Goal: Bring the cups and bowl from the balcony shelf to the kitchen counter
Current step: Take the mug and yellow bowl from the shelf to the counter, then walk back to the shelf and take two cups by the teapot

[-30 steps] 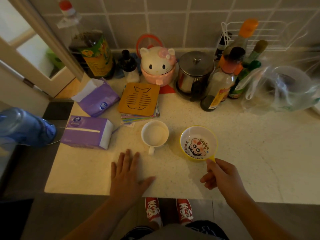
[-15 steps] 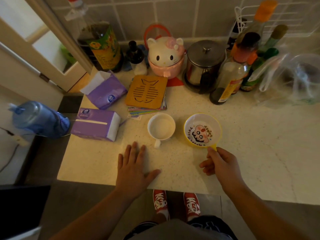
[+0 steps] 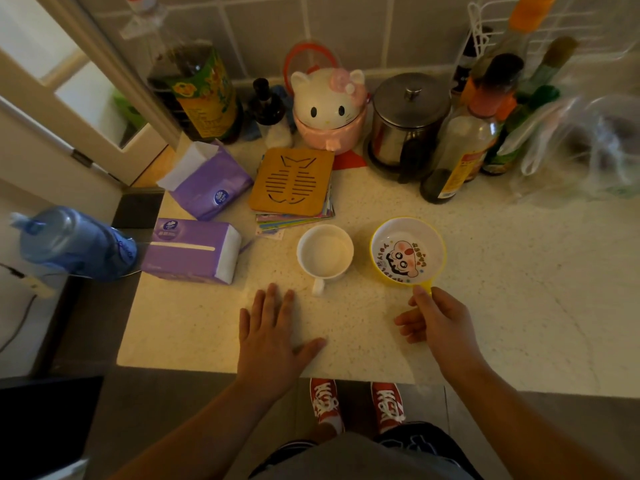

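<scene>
Round yellow plastic bowl [image 3: 408, 251] on speckled bench [image 3: 519, 289]; right hand [image 3: 437, 323] fingers pinch its handle, left hand [image 3: 273, 336] lies flat, fingers spread.

**Counting around the white cup**

We count one white cup [image 3: 325, 251] on the counter [image 3: 485, 289], with one yellow-rimmed bowl [image 3: 407, 251] just to its right. Left of the cup we see two purple tissue packs [image 3: 194, 251]. Behind it sits one wooden trivet [image 3: 292, 181], and farther back one cat-shaped jar [image 3: 329, 109] and one steel pot [image 3: 408, 123]. Two hands rest nearer than the cup: left hand [image 3: 273, 337] and right hand [image 3: 440, 323].
</scene>
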`<state>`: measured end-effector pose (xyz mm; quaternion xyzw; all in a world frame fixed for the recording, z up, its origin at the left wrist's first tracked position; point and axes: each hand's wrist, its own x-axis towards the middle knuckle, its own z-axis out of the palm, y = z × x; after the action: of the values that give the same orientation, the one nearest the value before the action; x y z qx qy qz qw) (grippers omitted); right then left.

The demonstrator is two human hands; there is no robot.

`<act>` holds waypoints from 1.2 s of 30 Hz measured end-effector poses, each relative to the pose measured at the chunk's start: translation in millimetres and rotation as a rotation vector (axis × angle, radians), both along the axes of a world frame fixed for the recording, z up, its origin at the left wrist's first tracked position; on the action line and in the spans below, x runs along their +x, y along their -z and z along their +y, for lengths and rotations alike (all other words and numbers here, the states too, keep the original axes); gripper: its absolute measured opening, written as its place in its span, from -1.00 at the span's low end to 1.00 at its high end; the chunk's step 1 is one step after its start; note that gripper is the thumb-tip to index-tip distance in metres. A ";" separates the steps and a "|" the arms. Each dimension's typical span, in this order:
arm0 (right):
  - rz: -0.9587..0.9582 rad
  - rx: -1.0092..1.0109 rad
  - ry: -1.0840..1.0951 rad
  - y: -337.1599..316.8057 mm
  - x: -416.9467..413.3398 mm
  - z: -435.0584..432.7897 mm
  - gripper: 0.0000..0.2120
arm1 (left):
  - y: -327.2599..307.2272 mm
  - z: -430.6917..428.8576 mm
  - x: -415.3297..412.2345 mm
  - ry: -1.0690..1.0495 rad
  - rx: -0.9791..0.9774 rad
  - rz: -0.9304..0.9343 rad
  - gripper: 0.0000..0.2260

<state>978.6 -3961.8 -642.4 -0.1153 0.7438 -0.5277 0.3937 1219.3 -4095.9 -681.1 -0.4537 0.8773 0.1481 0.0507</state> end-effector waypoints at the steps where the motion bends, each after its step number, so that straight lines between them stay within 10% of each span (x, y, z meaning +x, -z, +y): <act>1: 0.009 -0.006 0.002 -1.4 0.8 0.2 -0.71 | 0.4 -0.2 -0.1 0.002 -0.005 -0.005 -0.13; 14: 0.157 0.113 0.168 -11.0 57.4 74.9 -0.90 | -29.6 18.1 9.9 0.379 0.234 0.276 -0.71; 23: -0.075 0.413 0.295 19.9 110.9 211.0 -0.83 | 31.9 86.3 -20.0 0.574 0.791 -0.329 -0.79; 36: -0.469 0.639 0.724 77.7 209.6 491.9 -0.86 | 53.1 242.7 -117.7 0.675 0.652 -0.614 -0.77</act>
<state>1188.2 -3469.9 -720.2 0.3951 0.7517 -0.3884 0.3578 1101.6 -3853.2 -734.2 -0.1308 0.8276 0.2482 0.4861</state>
